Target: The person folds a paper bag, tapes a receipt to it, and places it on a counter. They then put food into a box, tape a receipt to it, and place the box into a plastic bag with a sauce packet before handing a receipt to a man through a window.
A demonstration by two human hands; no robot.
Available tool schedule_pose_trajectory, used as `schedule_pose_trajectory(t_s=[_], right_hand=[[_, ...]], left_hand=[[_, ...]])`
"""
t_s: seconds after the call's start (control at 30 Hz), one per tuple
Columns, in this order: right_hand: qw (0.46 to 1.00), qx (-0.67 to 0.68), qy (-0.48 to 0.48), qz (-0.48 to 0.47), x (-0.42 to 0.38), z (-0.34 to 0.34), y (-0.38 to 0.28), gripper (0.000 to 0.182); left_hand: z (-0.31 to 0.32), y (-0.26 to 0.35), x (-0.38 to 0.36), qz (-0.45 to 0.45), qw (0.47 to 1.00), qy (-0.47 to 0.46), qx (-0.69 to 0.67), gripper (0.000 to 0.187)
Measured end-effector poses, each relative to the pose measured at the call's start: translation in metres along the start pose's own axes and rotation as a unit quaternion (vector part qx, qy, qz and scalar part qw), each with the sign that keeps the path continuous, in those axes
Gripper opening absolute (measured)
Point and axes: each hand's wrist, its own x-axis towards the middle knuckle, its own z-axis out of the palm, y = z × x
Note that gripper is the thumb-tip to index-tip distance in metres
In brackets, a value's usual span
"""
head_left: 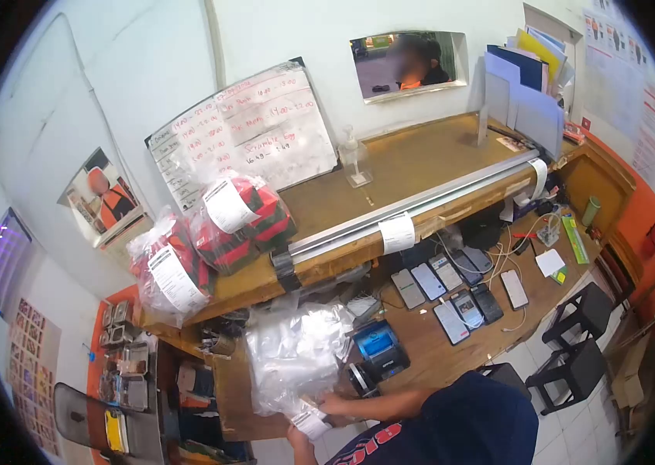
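Observation:
At the bottom centre, my left hand (297, 439) is closed on the lower edge of a white printed label (310, 422). My right hand (334, 403) is just above it at the clear plastic bags (288, 356), with its fingers bent and small; what lies under them is hard to make out. The pile of clear bags covers the left end of the lower desk. Right of the pile stand a blue and black label printer (380, 349) and a black roll (361, 380).
Several phones (445, 273) and cables lie on the desk (420, 341). On the upper shelf (412, 167) sit two wrapped red and black parcels (238, 221) with labels. Black stools (567, 372) stand at the right. People show through two wall openings.

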Motion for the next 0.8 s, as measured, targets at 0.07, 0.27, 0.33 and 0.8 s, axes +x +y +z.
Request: schedule_pose_trajectory(t_s=[0.07, 0.27, 0.33, 0.8], right_hand=[[0.945, 0.182, -0.228, 0.15, -0.015, -0.039, -0.021, 0.043], [0.922, 0.384, -0.053, -0.014, -0.051, -0.132, -0.092, 0.074], [0.909, 0.416, -0.028, 0.01, -0.032, -0.222, -0.142, 0.079], [0.921, 0.196, 0.338, -0.005, 0.18, -0.524, -0.281, 0.066]], left_hand=[[0.018, 0.024, -0.04, 0.001, 0.995, -0.048, -0.087, 0.036], [0.117, 0.127, -0.137, 0.178, 0.963, -0.165, -0.121, 0.043], [0.174, 0.192, -0.192, 0.226, 0.93, -0.181, -0.228, 0.052], [0.068, 0.158, -0.176, 0.214, 0.949, -0.006, -0.233, 0.054]])
